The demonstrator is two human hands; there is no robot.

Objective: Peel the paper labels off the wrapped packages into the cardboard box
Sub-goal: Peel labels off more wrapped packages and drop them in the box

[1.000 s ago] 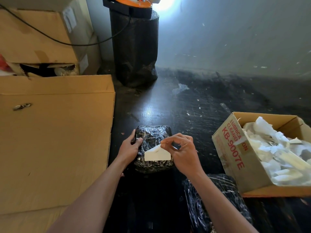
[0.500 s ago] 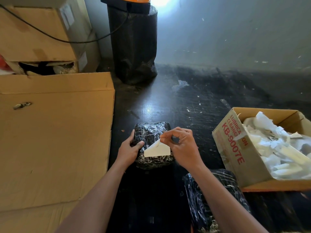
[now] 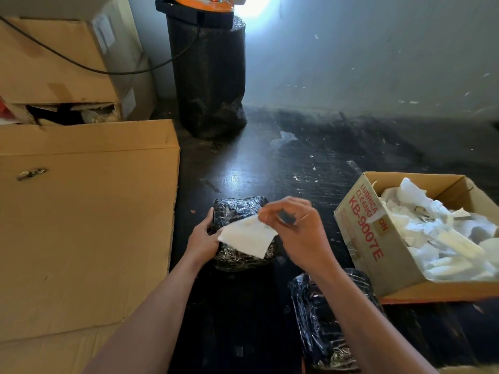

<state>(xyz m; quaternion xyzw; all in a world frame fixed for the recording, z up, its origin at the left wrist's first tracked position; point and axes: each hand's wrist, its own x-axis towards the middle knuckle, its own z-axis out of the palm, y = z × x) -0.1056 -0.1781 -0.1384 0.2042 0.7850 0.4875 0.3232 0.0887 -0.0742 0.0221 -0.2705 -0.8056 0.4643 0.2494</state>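
Now your right hand (image 3: 297,233) pinched the paper label (image 3: 247,237), lifted almost free since a second before; your left hand (image 3: 202,238) gripped the wrapped package (image 3: 237,211) beneath. Next, I'd judge, the cardboard box (image 3: 359,225) to its right.

Glossy, crinkled plastic film over the dark wrapped package (image 3: 237,211) — same sheen on the second package (image 3: 332,319). Matt white paper label (image 3: 247,238), slightly rough. Matt brown cardboard box (image 3: 359,233), red print. Dark table (image 3: 270,171) — scuffed, faintly shiny.
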